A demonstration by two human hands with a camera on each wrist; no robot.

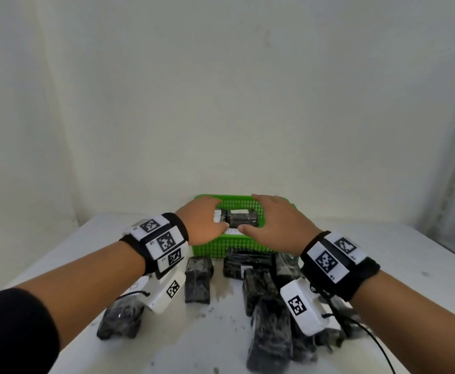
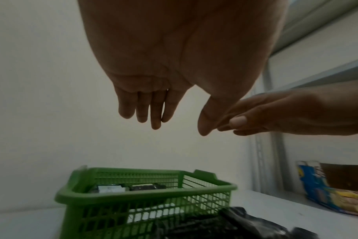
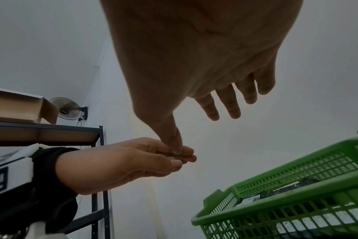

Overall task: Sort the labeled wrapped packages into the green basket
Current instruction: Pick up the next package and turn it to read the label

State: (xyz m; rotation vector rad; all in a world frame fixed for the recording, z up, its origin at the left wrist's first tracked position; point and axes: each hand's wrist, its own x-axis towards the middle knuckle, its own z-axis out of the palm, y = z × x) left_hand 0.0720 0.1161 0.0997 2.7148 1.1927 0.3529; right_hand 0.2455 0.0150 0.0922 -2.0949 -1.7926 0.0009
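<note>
Both hands are hovering over the green basket (image 1: 230, 245) at the far side of a white table (image 1: 67, 268), empty and held palm-down. Fingers of the left hand (image 1: 203, 224) are hanging straight and relaxed, gripping nothing; the right hand (image 1: 276, 225) is likewise spread loosely, its thumb reaching toward the left hand's fingertips. Two dark wrapped packages with white labels (image 1: 238, 216) are lying side by side inside the basket, beneath the hands. More black wrapped packages (image 1: 268, 306) are sitting scattered on the table in front of the basket, between the person's forearms. Marker-tagged wristbands (image 1: 164, 240) are circling both wrists.
</note>
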